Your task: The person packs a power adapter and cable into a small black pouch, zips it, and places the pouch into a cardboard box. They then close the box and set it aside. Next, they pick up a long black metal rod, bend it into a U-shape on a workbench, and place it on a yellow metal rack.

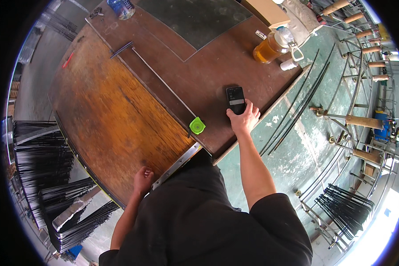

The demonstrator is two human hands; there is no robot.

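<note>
My right hand (245,117) grips the lower end of a black smartphone (235,96), thumb on one side and fingers on the other. Its screen is lit, and it lies on or just over the brown board. At the near edge of the worn wooden tabletop (119,111), my left hand (144,179) rests curled in a loose fist with nothing visible in it. Between the hands, nearer the phone, sits a green tape measure (197,126). Its blade (162,80) is drawn out across the brown board (208,75) toward the far left.
A large jug of amber liquid (267,49) and a white cup (288,64) stand at the board's right. Dark thin rods (299,106) lie on the green floor. Bundles of black rods (44,164) flank the table's left; racks with wooden rollers (363,121) stand right. A metal strip (177,165) edges the tabletop.
</note>
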